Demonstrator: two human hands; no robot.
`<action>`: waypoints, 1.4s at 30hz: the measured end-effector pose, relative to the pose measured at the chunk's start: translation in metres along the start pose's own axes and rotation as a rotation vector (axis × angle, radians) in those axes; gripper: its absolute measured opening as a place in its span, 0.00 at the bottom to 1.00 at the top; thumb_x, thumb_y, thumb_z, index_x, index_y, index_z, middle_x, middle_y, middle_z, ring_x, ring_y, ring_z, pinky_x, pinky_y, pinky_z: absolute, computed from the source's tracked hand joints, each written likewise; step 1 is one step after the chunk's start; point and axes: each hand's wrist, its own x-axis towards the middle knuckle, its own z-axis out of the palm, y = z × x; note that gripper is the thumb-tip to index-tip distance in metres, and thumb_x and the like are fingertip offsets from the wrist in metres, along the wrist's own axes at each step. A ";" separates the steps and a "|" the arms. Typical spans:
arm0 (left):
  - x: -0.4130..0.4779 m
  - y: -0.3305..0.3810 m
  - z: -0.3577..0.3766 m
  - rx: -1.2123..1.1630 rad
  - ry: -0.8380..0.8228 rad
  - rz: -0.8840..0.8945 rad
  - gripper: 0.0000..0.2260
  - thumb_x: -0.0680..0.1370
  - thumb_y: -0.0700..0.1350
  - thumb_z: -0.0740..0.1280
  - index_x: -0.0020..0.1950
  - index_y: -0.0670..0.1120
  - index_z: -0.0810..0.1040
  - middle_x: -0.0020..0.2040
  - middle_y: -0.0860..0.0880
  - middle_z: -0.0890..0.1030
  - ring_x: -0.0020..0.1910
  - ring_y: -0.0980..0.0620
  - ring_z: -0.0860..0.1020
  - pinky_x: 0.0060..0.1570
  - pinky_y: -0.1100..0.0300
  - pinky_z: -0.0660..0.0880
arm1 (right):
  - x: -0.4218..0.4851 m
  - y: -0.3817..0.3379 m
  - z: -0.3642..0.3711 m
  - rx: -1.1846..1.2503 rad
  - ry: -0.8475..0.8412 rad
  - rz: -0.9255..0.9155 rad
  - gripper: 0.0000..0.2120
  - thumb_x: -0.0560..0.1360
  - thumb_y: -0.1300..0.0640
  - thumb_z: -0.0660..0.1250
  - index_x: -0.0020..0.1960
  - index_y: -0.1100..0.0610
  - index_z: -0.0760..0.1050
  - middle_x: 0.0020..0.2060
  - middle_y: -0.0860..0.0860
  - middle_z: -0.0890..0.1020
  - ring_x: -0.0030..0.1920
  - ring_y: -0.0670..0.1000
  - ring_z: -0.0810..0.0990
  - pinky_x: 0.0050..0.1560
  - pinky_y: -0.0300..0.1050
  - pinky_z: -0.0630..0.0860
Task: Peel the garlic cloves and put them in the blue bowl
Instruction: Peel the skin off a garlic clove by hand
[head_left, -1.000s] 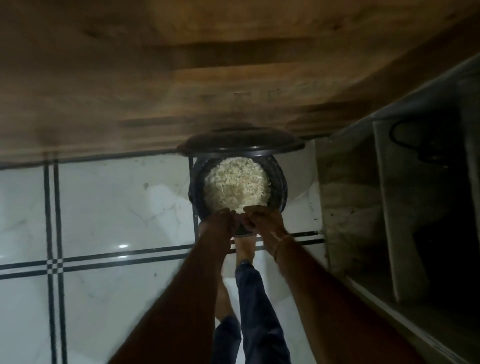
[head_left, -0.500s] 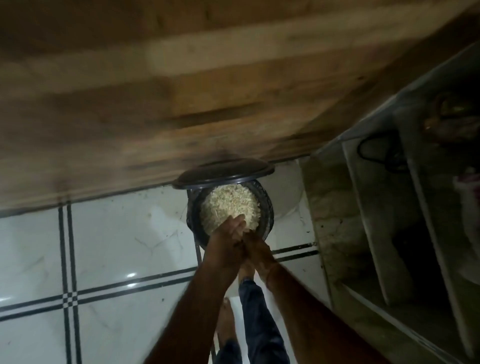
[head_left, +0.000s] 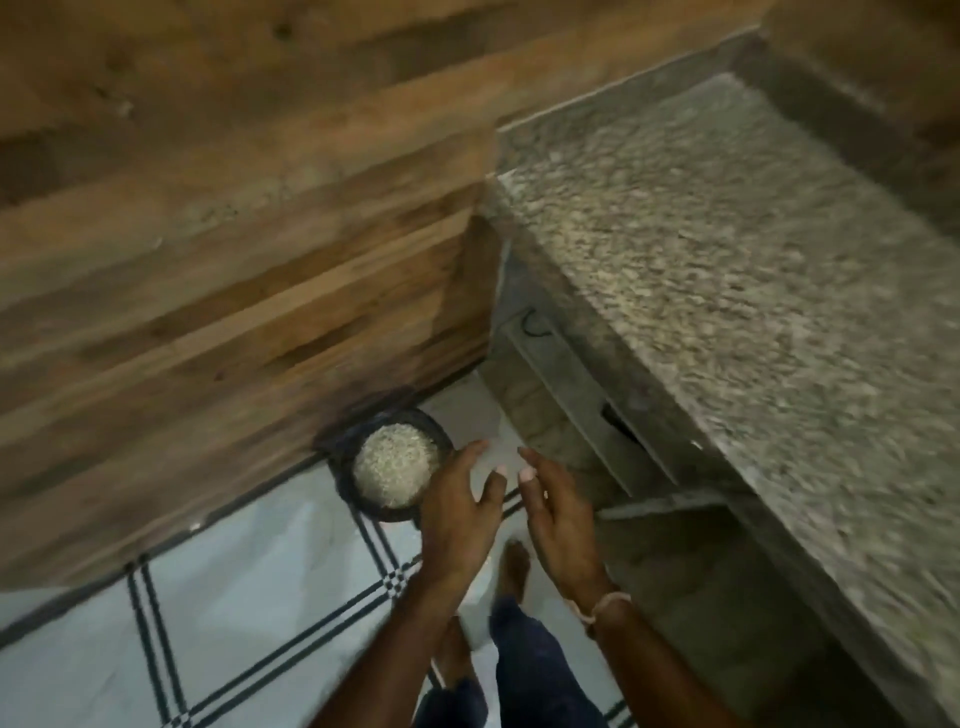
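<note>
A dark round bin (head_left: 343, 470) stands on the tiled floor against a wooden wall, filled with pale papery scraps (head_left: 395, 462) that look like garlic skins. My left hand (head_left: 457, 509) hovers just right of the bin with its fingers spread and nothing in it. My right hand (head_left: 558, 506), with a thread band at the wrist, is beside it, fingers straight and empty. No garlic cloves and no blue bowl are in view.
A speckled granite counter (head_left: 753, 270) fills the right side, with stone shelves (head_left: 587, 410) below it. The wood-panelled wall (head_left: 234, 260) runs across the back. White floor tiles (head_left: 249, 597) with dark lines lie below; my feet and blue trousers (head_left: 524, 670) show between my arms.
Both hands have lifted away from the bin's rim and opened, apart from each other. The view has pulled back and swung right, bringing the granite counter in. The bin's raised lid is out of sight.
</note>
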 end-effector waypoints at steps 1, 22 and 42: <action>-0.016 0.015 0.011 0.040 -0.053 0.078 0.19 0.81 0.55 0.66 0.71 0.52 0.78 0.68 0.55 0.79 0.67 0.55 0.76 0.70 0.55 0.72 | -0.019 -0.002 -0.025 -0.007 0.068 -0.032 0.15 0.87 0.50 0.61 0.70 0.51 0.78 0.65 0.44 0.81 0.66 0.42 0.79 0.70 0.48 0.76; -0.210 0.173 0.381 0.273 -0.554 0.546 0.15 0.80 0.44 0.71 0.67 0.53 0.81 0.65 0.55 0.79 0.59 0.56 0.79 0.58 0.62 0.77 | -0.188 0.176 -0.427 -0.089 0.709 0.146 0.16 0.85 0.47 0.62 0.66 0.52 0.82 0.62 0.46 0.83 0.60 0.48 0.82 0.62 0.50 0.79; -0.138 0.203 0.497 0.517 -0.469 0.636 0.12 0.78 0.36 0.69 0.44 0.54 0.76 0.44 0.57 0.77 0.41 0.62 0.76 0.36 0.60 0.71 | -0.115 0.222 -0.507 -0.364 0.656 0.434 0.17 0.77 0.59 0.75 0.63 0.54 0.76 0.59 0.52 0.75 0.55 0.56 0.77 0.48 0.49 0.75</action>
